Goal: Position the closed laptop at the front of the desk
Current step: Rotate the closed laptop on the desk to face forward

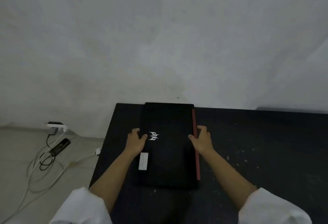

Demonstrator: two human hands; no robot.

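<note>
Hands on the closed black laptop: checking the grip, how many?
2: the left hand on the closed black laptop's left edge, the right hand on its red-trimmed right edge.

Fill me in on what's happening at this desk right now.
A person in white sleeves has both hands on a closed black laptop lying on a black desk. The left hand grips its left edge, thumb on the lid, and the right hand grips the right edge along the red strip. The laptop is turned lengthwise, its far end up against the wall at the back of the desk. On the floor to the left lie a power strip and tangled cables.
</note>
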